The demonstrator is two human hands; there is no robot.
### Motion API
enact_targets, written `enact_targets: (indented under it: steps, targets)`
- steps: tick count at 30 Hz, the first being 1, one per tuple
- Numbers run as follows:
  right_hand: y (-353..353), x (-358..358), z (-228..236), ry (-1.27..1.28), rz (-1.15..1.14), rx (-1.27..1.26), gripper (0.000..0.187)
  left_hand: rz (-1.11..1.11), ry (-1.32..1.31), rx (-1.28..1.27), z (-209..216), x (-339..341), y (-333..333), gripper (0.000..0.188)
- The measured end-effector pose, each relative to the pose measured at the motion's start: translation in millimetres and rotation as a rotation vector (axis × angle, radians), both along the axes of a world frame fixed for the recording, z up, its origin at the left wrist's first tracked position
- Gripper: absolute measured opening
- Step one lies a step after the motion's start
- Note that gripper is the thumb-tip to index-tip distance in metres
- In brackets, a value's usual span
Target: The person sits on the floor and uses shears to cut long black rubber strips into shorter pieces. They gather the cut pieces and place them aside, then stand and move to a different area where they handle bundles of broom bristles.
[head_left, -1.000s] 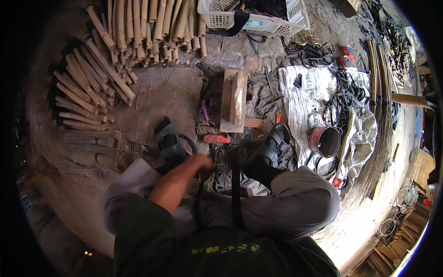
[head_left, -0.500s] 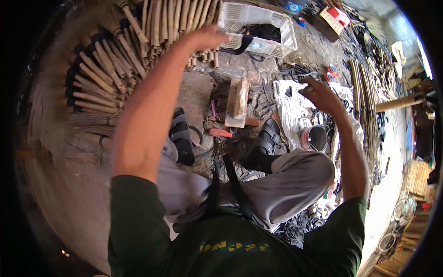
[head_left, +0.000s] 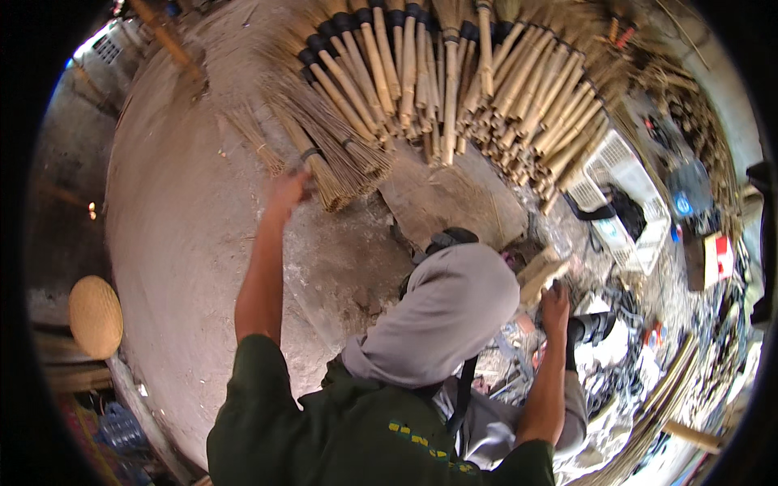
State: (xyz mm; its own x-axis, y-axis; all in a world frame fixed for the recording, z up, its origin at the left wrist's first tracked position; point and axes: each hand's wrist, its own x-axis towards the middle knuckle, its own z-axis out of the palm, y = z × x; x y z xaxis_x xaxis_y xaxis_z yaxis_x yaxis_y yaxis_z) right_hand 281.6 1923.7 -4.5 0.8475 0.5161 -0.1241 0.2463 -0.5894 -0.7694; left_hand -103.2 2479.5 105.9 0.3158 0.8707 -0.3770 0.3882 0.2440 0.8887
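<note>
My left hand (head_left: 290,193) reaches out to the left, beside the near ends of some bundles of thin brown sticks (head_left: 328,182) tied with dark bands. Motion smears its fingers, and I cannot tell whether they touch the sticks. My right hand (head_left: 557,304) is closed, low over the floor near my right foot; whatever it may hold is hidden. Close to it lies a wooden block (head_left: 541,271). Beyond the stick bundles, many brooms with bamboo handles (head_left: 450,101) and black-bound heads lie fanned out, handles toward me.
A white plastic crate (head_left: 604,166) with black material inside stands at the right. Black strips (head_left: 620,312) and long thin poles (head_left: 664,397) litter the right side. A flat board (head_left: 450,202) lies past my knee. A round woven tray (head_left: 96,317) is at the far left.
My view has swung to the left, so the brooms now sit at the top centre. My left hand has gone from near the crate to the stick bundles. My right hand is lower.
</note>
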Motion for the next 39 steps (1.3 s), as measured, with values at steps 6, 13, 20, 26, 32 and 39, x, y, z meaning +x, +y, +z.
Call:
enact_targets:
  steps: [6, 13, 20, 26, 32, 39]
  targets:
    - [19, -11, -35, 0.13, -0.18, 0.115, 0.05, 0.071, 0.011, -0.188, -108, 30, -6, 0.053]
    - [36, -15, -31, -0.107, -0.136, -0.224, 0.038, 0.102, 0.574, 0.01, -127, 162, 68, 0.075]
    - [45, -26, -30, -0.243, -0.119, -0.297, 0.034, 0.21, 0.331, -0.074, -161, 154, 83, 0.081]
    - [40, -23, -35, -0.263, -0.062, -0.281, 0.035, 0.45, -0.563, -0.453, -146, 52, 70, 0.059]
    - [36, -27, -40, -0.295, -0.059, -0.239, 0.034, 0.415, -0.147, -0.092, -134, 27, 29, 0.044]
    - [31, -28, -40, -0.179, -0.097, -0.193, 0.031, 0.374, -0.252, 0.119, -145, 39, -55, 0.034]
